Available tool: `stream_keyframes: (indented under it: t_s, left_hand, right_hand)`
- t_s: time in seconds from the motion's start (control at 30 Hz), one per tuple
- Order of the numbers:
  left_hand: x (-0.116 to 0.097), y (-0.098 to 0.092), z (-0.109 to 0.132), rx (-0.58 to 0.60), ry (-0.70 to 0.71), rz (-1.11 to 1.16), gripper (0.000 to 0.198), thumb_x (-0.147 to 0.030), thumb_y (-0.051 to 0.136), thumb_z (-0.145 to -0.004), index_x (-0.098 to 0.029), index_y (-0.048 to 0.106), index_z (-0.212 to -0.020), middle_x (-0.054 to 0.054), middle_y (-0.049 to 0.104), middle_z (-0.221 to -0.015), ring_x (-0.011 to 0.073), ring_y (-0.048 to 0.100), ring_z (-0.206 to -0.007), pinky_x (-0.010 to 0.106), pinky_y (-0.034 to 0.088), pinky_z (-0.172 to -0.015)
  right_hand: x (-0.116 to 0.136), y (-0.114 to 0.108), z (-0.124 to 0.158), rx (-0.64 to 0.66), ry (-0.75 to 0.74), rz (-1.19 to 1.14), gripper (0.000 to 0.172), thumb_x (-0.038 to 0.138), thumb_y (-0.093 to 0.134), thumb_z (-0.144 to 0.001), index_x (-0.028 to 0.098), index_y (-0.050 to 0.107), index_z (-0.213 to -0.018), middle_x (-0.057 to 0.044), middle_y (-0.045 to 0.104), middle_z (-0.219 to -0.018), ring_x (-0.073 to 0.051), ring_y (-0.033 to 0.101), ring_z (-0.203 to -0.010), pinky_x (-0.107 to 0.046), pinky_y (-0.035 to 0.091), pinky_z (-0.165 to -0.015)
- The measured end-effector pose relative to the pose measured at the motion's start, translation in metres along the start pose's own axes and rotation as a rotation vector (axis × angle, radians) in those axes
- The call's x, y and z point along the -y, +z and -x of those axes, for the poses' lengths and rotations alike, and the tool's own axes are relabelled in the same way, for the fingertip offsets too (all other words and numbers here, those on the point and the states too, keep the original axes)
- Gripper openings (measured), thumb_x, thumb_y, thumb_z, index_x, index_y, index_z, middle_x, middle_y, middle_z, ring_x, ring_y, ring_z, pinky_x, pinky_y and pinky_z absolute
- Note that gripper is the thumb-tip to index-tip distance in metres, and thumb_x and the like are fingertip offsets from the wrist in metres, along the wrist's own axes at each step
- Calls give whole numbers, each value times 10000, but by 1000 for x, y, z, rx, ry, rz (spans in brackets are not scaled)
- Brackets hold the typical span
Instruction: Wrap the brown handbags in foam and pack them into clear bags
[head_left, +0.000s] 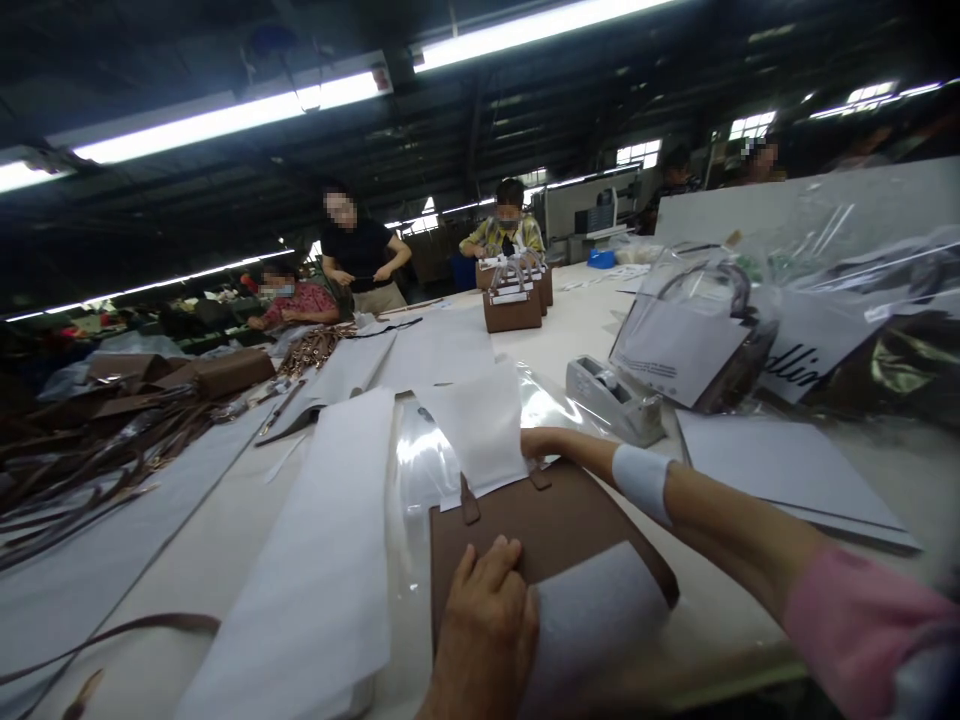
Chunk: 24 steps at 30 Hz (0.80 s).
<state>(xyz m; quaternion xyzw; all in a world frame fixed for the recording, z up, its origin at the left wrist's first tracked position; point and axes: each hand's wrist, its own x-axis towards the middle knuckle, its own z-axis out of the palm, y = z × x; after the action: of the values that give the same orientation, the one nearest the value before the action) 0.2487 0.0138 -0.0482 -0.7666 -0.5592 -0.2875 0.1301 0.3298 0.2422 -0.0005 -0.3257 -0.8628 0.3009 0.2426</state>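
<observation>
A brown handbag [570, 520] lies on the table in front of me, with small strap tabs at its top edge. My left hand [491, 615] rests on its front, fingers slightly bent and holding nothing. At the top edge, my right hand [537, 446] is closed beside a white paper sheet [480, 425] that covers the handle area. Its fingertips are partly hidden, so what they grip is unclear. A pale sheet of tissue [592, 610] covers the lower right of the bag. Clear plastic film [420, 470] lies beneath and behind the bag.
Long white paper sheets [322, 540] lie to the left. A tape dispenser [615, 395], wrapped bags [682, 340] and a paper stack [787, 470] are on the right. Brown straps and bag parts [112, 430] pile up at far left. Co-workers stand behind more brown bags [513, 308].
</observation>
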Motion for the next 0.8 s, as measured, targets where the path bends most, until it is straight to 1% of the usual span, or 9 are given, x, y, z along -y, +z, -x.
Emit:
stream_keyframes:
  t_s: [0.17, 0.27, 0.33, 0.43, 0.5, 0.57, 0.67, 0.73, 0.8]
  left_hand:
    - [10, 7, -6, 9, -18, 3, 199, -104, 376, -792, -191, 522, -688, 56, 652, -1015, 221, 602, -984, 478, 508, -820]
    - [8, 3, -3, 45, 22, -3, 202, -111, 369, -809, -194, 530, -721, 54, 653, -1003, 217, 601, -985, 461, 504, -830]
    - [12, -6, -9, 139, 56, 20, 176, -133, 386, -827, -199, 530, -752, 49, 647, -1006, 192, 602, -977, 400, 502, -845]
    - [39, -25, -55, 33, 10, -28, 131, -264, 448, -849, -184, 523, -919, 96, 598, -1078, 197, 556, -1038, 381, 432, -923]
    - [65, -35, -110, -114, -70, -221, 518, -463, 535, -779, -130, 439, -1163, 181, 463, -1255, 313, 381, -1214, 547, 223, -1019]
    - [87, -40, -170, 56, -114, -265, 723, -595, 567, -686, -109, 434, -1204, 194, 488, -1225, 377, 370, -1200, 593, 200, -988]
    - [90, -37, -225, 534, -113, -75, 596, -614, 521, -703, -109, 596, -1010, 125, 650, -910, 310, 589, -905, 431, 439, -816]
    - [69, -30, -218, 651, -31, 34, 448, -545, 447, -790, -152, 642, -879, 52, 665, -782, 211, 622, -753, 305, 481, -715]
    - [38, -19, -180, 643, 129, 130, 338, -419, 391, -859, -193, 639, -895, 21, 670, -836, 153, 625, -746, 241, 486, -704]
  right_hand:
    - [11, -33, 71, -154, -105, 131, 213, 235, 423, -889, 141, 601, -960, -78, 622, -890, -166, 572, -853, -318, 448, -798]
    - [26, -29, 147, -152, -761, 306, 218, 210, 471, -857, 151, 598, -1024, -64, 643, -955, -159, 573, -923, -293, 442, -869]
    - [29, -16, 184, -50, -830, 444, 301, 280, 494, -854, 110, 576, -1088, -83, 606, -1090, -185, 526, -1053, -311, 410, -947]
    - [24, 2, 203, 49, -738, 509, 412, 352, 456, -874, 91, 510, -1188, -87, 526, -1220, -200, 457, -1153, -340, 378, -994]
    - [17, 6, 201, 100, -709, 497, 448, 373, 414, -892, 91, 462, -1236, -85, 472, -1278, -206, 409, -1196, -349, 349, -1020]
    - [11, 7, 197, 127, -701, 493, 431, 346, 379, -910, 90, 439, -1251, -82, 442, -1305, -207, 365, -1228, -347, 311, -1046]
    - [5, 7, 195, 97, -697, 453, 384, 307, 358, -920, 94, 457, -1225, -81, 439, -1308, -200, 337, -1246, -338, 272, -1066]
    - [3, 9, 196, 52, -684, 414, 372, 304, 372, -916, 99, 467, -1211, -76, 440, -1306, -192, 332, -1245, -323, 263, -1068]
    - [1, 13, 195, 27, -673, 383, 344, 279, 384, -913, 107, 478, -1196, -68, 468, -1277, -176, 358, -1222, -305, 276, -1055]
